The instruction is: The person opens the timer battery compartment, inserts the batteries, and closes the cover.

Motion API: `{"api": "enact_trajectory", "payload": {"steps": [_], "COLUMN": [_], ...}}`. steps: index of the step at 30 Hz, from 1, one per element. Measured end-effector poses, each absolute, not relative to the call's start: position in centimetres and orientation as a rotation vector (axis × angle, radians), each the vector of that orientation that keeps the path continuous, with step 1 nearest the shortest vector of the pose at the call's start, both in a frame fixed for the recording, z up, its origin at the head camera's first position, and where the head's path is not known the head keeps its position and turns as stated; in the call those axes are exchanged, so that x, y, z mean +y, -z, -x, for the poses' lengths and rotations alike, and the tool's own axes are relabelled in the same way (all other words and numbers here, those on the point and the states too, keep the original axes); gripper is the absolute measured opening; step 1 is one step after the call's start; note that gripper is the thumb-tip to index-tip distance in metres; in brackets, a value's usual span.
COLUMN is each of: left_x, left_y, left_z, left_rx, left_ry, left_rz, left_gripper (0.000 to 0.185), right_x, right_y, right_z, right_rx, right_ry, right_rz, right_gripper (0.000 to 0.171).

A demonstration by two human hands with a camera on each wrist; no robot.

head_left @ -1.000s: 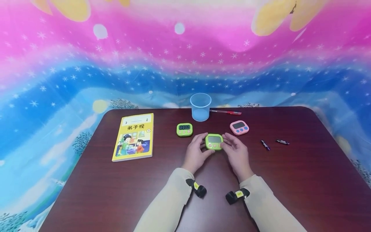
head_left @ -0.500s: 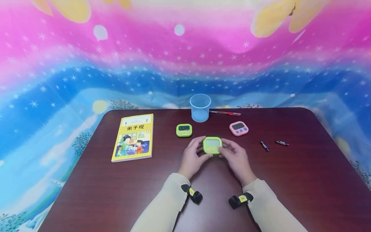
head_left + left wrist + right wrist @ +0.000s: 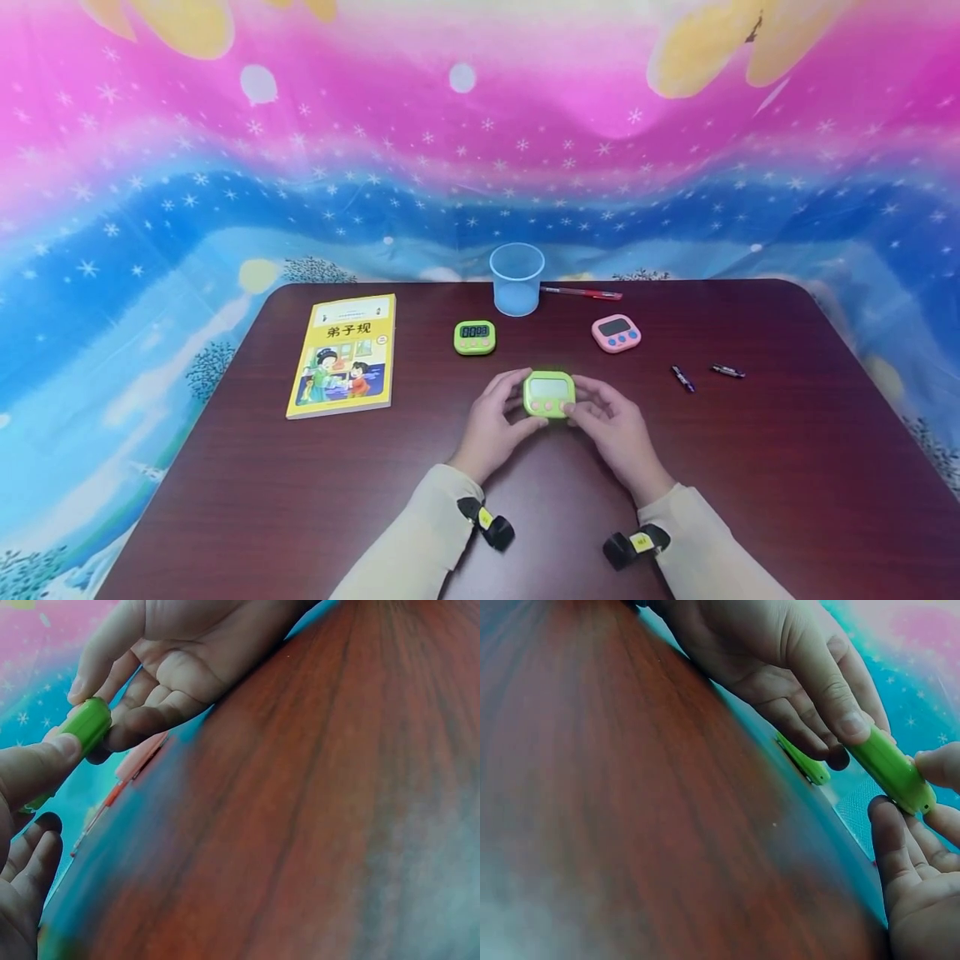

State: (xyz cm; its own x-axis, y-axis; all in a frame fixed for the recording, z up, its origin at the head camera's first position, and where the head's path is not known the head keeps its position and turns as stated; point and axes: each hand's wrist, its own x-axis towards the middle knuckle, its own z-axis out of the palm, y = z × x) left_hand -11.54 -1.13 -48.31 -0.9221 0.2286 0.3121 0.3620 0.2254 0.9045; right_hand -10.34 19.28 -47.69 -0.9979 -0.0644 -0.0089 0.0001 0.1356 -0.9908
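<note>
Both hands have drawn the green timer (image 3: 549,393) nearer to the table's near edge. The left hand (image 3: 491,423) and right hand (image 3: 617,429) still pinch its two sides, so it is being brought in closer.

- Lighting: bright, even, diffuse; faint soft shadows under the hands.
- Glare: mild sheen on the table (image 3: 750,467).
- Distortion: head view bows at its edges, wide-angle.
- Focus: head view sharp; both wrist views blur the tabletop, fingers (image 3: 832,697) fairly crisp.

Green timer (image 3: 549,393) between both hands (lifted)
</note>
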Motion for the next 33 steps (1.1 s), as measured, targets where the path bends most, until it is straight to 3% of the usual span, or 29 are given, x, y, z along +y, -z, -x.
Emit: {"api": "enact_trajectory", "payload": {"steps": [22, 33], "left_x": [-2.0, -1.2], "left_y": [48.1, 47.8], "left_z": [11.8, 10.9], "left_rx": [-2.649, -2.736], "left_ry": [1.593, 1.597], "left_rz": [0.687, 0.814], "left_gripper": [0.074, 0.066], "right_x": [19.3, 20.0], "right_y": [47.8, 47.6], "right_z": [9.5, 8.5], "right_rx": [2.281, 2.455], "right_ry": [2.046, 1.926], "right_rz": [0.305, 0.479], "right_gripper": [0.068, 0.069]}}
